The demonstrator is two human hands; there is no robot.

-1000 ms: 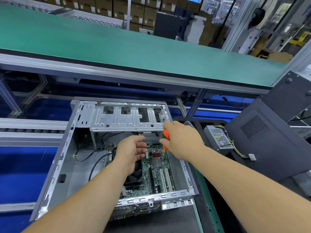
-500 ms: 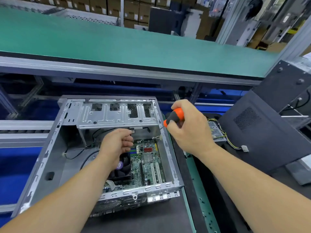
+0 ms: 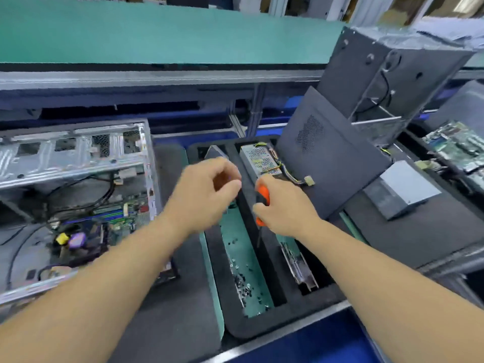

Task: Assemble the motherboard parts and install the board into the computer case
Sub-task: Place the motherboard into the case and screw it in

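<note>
Hands withdrawn from the computer case [image 3: 76,179] and brought over the screw tray [image 3: 245,260]

Both hands, a second ago inside the case over the motherboard [image 3: 110,221], are now seen to the case's right, the board left seated inside. The orange-handled screwdriver [image 3: 262,203] is gripped in the right hand [image 3: 285,205]. The left hand [image 3: 203,195] is held above the tray with its fingers [image 3: 231,183] curled toward the thumb; whether anything is pinched cannot be told through the blur. A fresh screw is judged to be fetched for fastening the board.
</note>
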